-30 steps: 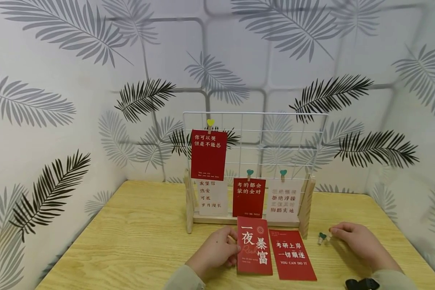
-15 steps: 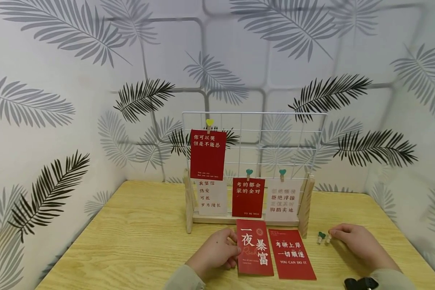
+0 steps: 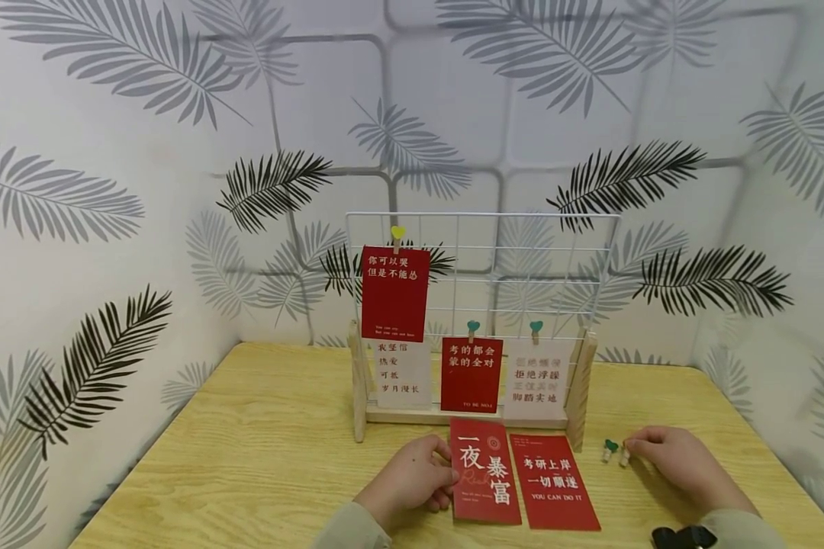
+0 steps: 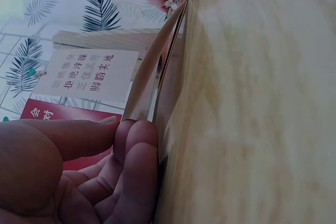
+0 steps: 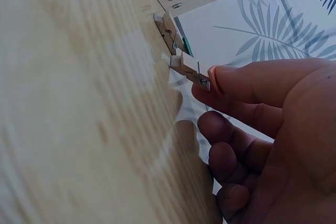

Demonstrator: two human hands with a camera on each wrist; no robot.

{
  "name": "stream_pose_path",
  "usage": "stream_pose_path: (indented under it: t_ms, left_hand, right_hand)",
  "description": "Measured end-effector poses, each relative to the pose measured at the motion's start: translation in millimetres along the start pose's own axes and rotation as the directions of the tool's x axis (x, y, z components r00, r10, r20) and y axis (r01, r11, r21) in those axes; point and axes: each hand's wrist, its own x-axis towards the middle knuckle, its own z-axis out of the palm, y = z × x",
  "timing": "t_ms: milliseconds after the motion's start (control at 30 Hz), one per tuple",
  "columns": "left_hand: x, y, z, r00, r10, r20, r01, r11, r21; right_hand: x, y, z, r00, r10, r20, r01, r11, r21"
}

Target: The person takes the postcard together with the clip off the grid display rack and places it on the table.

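My left hand (image 3: 412,474) pinches the left edge of a red card with large white characters (image 3: 477,503), thumb on top and fingers beneath. In the left wrist view this card bows slightly, its held edge raised close over the table. At the right, my right hand (image 3: 673,463) pinches a small wooden clothespin (image 5: 188,68) by its orange-topped end, between thumb and index finger. Its tip is right beside a second wooden clothespin with a green heart (image 3: 609,450). A second red card (image 3: 556,488) lies flat between the hands.
Behind the cards stands a white wire grid (image 3: 508,215) on a wooden base (image 3: 405,415). Clothespins with heart tops hold red and white cards on it, including an upper red card (image 3: 394,301) and a lower red card (image 3: 471,381). A patterned wall stands behind the table (image 3: 247,427).
The pinched red card has come slightly down and toward me, its left edge still held. My right hand has shifted slightly with the clothespin.
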Motion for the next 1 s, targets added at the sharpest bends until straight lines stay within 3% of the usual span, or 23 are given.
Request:
stream_pose_path:
  t_ms: [500,1000]
  left_hand:
    - [-0.3,-3.7,0.3,0.999,-0.051,-0.003,0.052,0.999,0.01]
    - [4.0,-1.4,1.9,0.999,-0.03,-0.023,0.03,0.999,0.042]
  right_hand:
    - [2.9,3.5,3.6,1.0,0.006,0.017,-0.006,1.0,-0.025]
    - [5.2,3.9,1.6,1.0,0.005,-0.014,-0.006,0.999,-0.054]
